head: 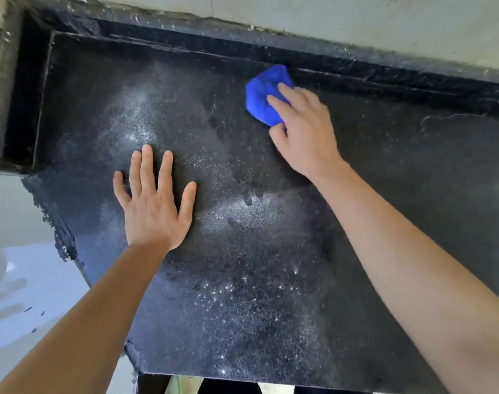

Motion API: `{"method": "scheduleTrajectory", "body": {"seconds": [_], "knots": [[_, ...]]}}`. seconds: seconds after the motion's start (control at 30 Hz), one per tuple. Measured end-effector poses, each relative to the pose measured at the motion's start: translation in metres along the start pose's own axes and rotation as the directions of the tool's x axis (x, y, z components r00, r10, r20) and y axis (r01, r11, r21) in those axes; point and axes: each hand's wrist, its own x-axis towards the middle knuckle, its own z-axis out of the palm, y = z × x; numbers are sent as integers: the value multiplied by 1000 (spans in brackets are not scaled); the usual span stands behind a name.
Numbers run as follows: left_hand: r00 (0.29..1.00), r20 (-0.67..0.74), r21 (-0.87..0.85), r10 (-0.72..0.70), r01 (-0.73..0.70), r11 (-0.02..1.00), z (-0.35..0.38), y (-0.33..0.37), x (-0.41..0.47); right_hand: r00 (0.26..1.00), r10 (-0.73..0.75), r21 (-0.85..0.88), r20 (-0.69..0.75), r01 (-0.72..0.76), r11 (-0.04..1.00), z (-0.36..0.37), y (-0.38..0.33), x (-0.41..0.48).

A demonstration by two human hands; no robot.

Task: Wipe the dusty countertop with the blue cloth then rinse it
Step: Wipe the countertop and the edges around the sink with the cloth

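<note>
A bunched blue cloth (264, 93) lies on the black speckled countertop (242, 280), close to its back edge. My right hand (302, 129) sits over the cloth's near side, fingers on top and thumb curled against its lower edge, gripping it. My left hand (154, 200) lies flat on the counter to the left, fingers spread and straight. White dust covers the middle and left of the counter in patches, with darker smeared streaks between them. The right part of the counter looks darker and less dusty.
A raised black ledge (356, 72) runs along the back under a pale wall (384, 24). A black side wall (26, 95) closes the far left corner. The counter's left edge is rough, with a light floor (29, 280) below it.
</note>
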Motion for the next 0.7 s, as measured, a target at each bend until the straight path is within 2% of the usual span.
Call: {"method": "scheduleTrajectory", "body": {"seconds": [0.1, 0.17, 0.2, 0.27, 0.33, 0.4, 0.53, 0.6, 0.7], "knots": [[1000, 3, 14, -6, 6, 1000, 0, 0, 0, 952, 305, 5, -2, -305, 952, -11, 46, -16], [1000, 9, 36, -7, 6, 999, 0, 0, 0, 878, 479, 39, 13, -479, 877, -7, 28, -9], [1000, 15, 40, -7, 6, 999, 0, 0, 0, 860, 509, 44, 28, -510, 859, -3, 6, -2], [1000, 20, 38, -10, 9, 999, -1, 0, 0, 908, 411, 38, 85, -415, 909, 5, -41, 18], [1000, 17, 39, -15, 15, 999, 0, 1, 0, 966, 208, 50, 155, -218, 975, 15, -86, 38], [1000, 13, 34, -21, 20, 999, 0, 0, -1, 977, 61, 60, 207, -75, 995, 22, -116, 54], [1000, 8, 22, -20, 19, 1000, 1, 0, 0, 967, -85, 61, 239, 72, 996, 17, -96, 55], [1000, 8, 15, -19, 19, 1000, 0, -1, 0, 978, -68, 47, 199, 60, 997, 10, -58, 38], [1000, 10, 11, -14, 14, 1000, 0, -1, 0, 981, 141, 8, 131, -144, 990, -2, 6, -6]]}}
